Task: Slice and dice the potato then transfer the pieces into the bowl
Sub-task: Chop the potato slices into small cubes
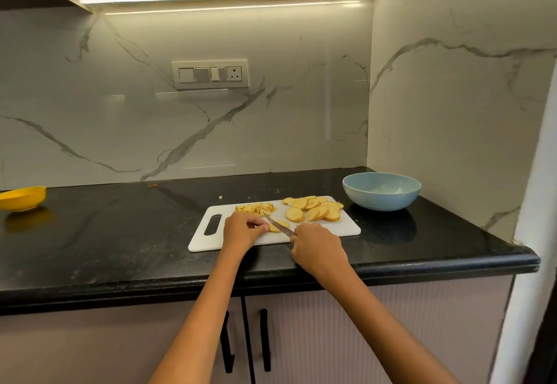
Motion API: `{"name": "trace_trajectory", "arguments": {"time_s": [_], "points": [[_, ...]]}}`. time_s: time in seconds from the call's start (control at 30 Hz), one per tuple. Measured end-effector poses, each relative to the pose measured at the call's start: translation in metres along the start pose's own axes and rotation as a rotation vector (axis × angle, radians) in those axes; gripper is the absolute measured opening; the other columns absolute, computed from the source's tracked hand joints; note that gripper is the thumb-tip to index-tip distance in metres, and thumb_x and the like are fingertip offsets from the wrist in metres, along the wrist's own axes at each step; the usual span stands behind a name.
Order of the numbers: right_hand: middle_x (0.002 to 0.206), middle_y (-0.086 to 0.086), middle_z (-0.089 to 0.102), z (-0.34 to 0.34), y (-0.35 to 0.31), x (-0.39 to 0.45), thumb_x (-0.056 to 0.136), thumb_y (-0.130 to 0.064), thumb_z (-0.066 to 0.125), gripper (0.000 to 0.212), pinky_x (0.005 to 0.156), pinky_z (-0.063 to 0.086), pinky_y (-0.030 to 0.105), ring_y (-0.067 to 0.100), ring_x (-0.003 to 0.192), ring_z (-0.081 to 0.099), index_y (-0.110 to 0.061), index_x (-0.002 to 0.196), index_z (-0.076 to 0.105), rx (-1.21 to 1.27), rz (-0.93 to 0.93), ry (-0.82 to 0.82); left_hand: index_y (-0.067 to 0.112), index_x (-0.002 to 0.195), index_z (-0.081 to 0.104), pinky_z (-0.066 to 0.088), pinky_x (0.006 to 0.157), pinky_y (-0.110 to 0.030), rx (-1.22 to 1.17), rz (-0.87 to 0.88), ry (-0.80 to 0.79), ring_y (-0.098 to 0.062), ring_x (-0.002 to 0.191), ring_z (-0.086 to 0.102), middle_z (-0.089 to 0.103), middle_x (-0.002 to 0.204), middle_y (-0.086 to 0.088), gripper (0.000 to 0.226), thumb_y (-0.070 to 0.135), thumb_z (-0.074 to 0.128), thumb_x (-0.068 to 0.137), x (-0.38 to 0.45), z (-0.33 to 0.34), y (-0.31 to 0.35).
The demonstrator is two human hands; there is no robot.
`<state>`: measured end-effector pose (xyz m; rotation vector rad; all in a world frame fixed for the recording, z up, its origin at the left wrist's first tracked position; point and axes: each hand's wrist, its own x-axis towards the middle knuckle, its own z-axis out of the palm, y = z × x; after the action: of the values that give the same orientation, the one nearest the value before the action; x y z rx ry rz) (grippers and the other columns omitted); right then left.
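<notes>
A white cutting board [346, 228] lies on the black counter. Round potato slices [313, 210] are heaped on its right half, and a small pile of diced pieces [256, 208] sits at its back middle. My left hand [242, 228] pinches a single slice [278, 226] against the board with curled fingers. My right hand [316, 246] grips the handle of a knife [278, 224], whose blade lies across that slice, pointing back-left. A light blue bowl [381, 192] stands to the right of the board, with nothing visible inside.
A yellow bowl [22, 198] sits at the counter's far left. Marble walls close the back and right side; the blue bowl stands in that corner. A small potato scrap [221, 197] lies behind the board. The counter's front edge runs just below my wrists.
</notes>
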<state>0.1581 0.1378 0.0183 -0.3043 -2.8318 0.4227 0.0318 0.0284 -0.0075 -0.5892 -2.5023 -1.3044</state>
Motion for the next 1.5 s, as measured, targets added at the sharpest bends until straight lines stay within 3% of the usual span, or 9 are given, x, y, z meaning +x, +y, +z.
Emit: {"name": "trace_trajectory", "arguments": {"time_s": [0.13, 0.33, 0.7, 0.83, 1.0, 1.13, 1.2, 1.4, 1.5], "points": [[0.108, 0.008, 0.060, 0.000, 0.000, 0.000, 0.095, -0.021, 0.049, 0.023, 0.078, 0.044, 0.028, 0.020, 0.094, 0.059, -0.009, 0.114, 0.056, -0.020, -0.016, -0.001, 0.006, 0.094, 0.074, 0.040, 0.073, -0.020, 0.020, 0.003, -0.010, -0.015, 0.088, 0.060, 0.071, 0.096, -0.009, 0.017, 0.015, 0.073, 0.079, 0.000, -0.001, 0.001], [0.111, 0.009, 0.060, 0.005, -0.007, 0.006, 0.097, -0.016, 0.046, 0.023, 0.078, 0.043, 0.028, 0.022, 0.098, 0.059, -0.009, 0.117, 0.054, -0.108, -0.050, 0.041, 0.008, 0.089, 0.075, 0.033, 0.052, -0.009, 0.046, 0.060, -0.059, -0.001, 0.058, 0.046, 0.071, 0.086, -0.006, 0.012, 0.015, 0.073, 0.079, 0.001, -0.003, 0.000], [0.114, 0.010, 0.058, 0.005, -0.002, -0.003, 0.098, -0.016, 0.046, 0.024, 0.080, 0.044, 0.029, 0.022, 0.100, 0.058, -0.010, 0.120, 0.053, -0.271, -0.152, 0.047, 0.010, 0.089, 0.075, 0.035, 0.049, -0.008, 0.074, 0.107, -0.023, -0.002, 0.058, 0.044, 0.060, 0.072, 0.004, 0.011, 0.015, 0.071, 0.081, -0.001, -0.001, 0.000], [0.109, 0.008, 0.060, 0.007, 0.007, 0.009, 0.097, -0.020, 0.044, 0.022, 0.078, 0.043, 0.030, 0.022, 0.095, 0.059, -0.011, 0.112, 0.057, -0.079, -0.067, 0.047, 0.009, 0.091, 0.075, 0.036, 0.060, -0.010, 0.082, 0.122, -0.024, -0.003, 0.068, 0.051, 0.069, 0.083, -0.002, 0.012, 0.014, 0.071, 0.081, -0.001, -0.001, -0.002], [0.102, 0.005, 0.064, 0.009, 0.029, 0.019, 0.100, -0.030, 0.038, 0.030, 0.076, 0.048, 0.032, 0.018, 0.088, 0.060, -0.014, 0.109, 0.061, 0.215, 0.084, 0.180, 0.010, 0.094, 0.073, 0.037, 0.074, -0.018, 0.124, 0.156, -0.054, -0.011, 0.086, 0.057, 0.070, 0.101, -0.004, 0.013, 0.008, 0.068, 0.082, 0.004, -0.001, -0.001], [0.098, 0.003, 0.066, 0.009, 0.036, 0.031, 0.100, -0.027, 0.038, 0.029, 0.065, 0.042, 0.025, 0.012, 0.077, 0.054, -0.013, 0.108, 0.063, 0.302, 0.089, 0.279, 0.019, 0.124, 0.057, 0.031, 0.095, -0.017, 0.261, 0.247, -0.405, -0.014, 0.121, 0.045, 0.050, 0.135, 0.001, 0.049, -0.011, 0.052, 0.085, 0.017, -0.003, 0.015], [0.096, 0.003, 0.066, 0.010, 0.036, 0.035, 0.100, -0.026, 0.038, 0.029, 0.063, 0.039, 0.024, 0.011, 0.074, 0.052, -0.012, 0.108, 0.062, 0.298, 0.095, 0.283, 0.024, 0.127, 0.055, 0.027, 0.102, -0.021, 0.393, 0.284, -0.554, -0.016, 0.131, 0.038, 0.045, 0.140, 0.003, 0.057, -0.015, 0.045, 0.086, 0.022, -0.004, 0.023], [0.100, 0.003, 0.067, 0.011, 0.036, 0.037, 0.101, -0.028, 0.038, 0.028, 0.074, 0.048, 0.028, 0.012, 0.080, 0.057, -0.014, 0.111, 0.061, 0.280, 0.067, 0.278, 0.022, 0.125, 0.057, 0.036, 0.090, -0.017, 0.494, 0.299, -0.619, -0.018, 0.121, 0.046, 0.049, 0.137, 0.000, 0.050, -0.010, 0.048, 0.088, 0.029, -0.010, 0.031], [0.100, 0.003, 0.066, 0.009, 0.033, 0.035, 0.100, -0.029, 0.038, 0.028, 0.074, 0.048, 0.029, 0.014, 0.082, 0.059, -0.015, 0.110, 0.060, 0.236, 0.066, 0.240, 0.022, 0.129, 0.054, 0.037, 0.095, -0.023, 0.540, 0.265, -0.621, -0.021, 0.122, 0.045, 0.045, 0.140, -0.001, 0.046, -0.003, 0.050, 0.091, 0.030, -0.011, 0.029]]}}
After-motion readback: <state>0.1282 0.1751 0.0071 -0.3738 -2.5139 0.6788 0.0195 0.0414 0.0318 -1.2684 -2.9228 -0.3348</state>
